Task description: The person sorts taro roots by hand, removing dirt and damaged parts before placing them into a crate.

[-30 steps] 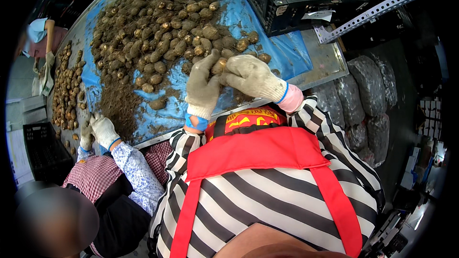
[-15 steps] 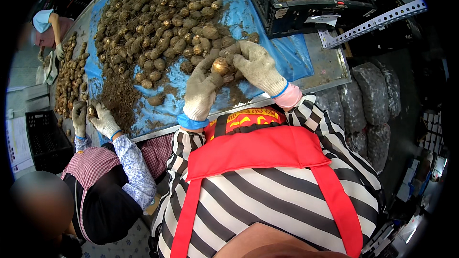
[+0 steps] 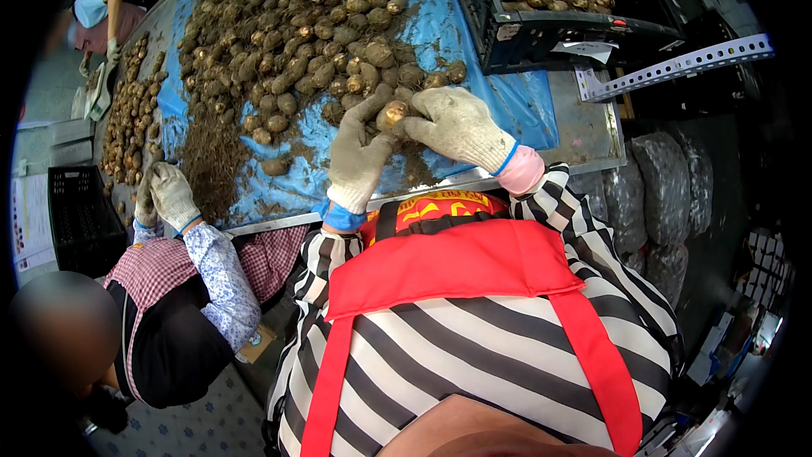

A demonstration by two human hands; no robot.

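Fingers (image 3: 404, 123) of both gloved hands close on one small brown tuber (image 3: 391, 113), held just above the near edge of the table (image 3: 592, 131). Left hand (image 3: 359, 161) cups it from 7 o'clock, fingers together beneath; right hand (image 3: 457, 125) pinches it from 3 o'clock, thumb and forefinger clamped on its flank. The tuber appears firm, light and knobbly, with a pale cut or rubbed end facing up; its soil-caked skin should grip well against knit gloves, so a hold across the widest part seems safest. Judged fragility: low, though the skin may scuff.

Count: one tuber in hand; loose tubers in the heap (image 3: 296, 25) at 11 o'clock, too many to count; one blue sheet (image 3: 516, 106) under them; one patch of loose soil and roots (image 3: 207, 161) at 9 o'clock; one dark crate (image 3: 550, 8) of tubers at 1 o'clock; about three filled mesh sacks (image 3: 664, 182) at 3 o'clock. A co-worker's gloved hand (image 3: 173, 195) rests at 8 o'clock; another person (image 3: 101, 17) stands at 10 o'clock.
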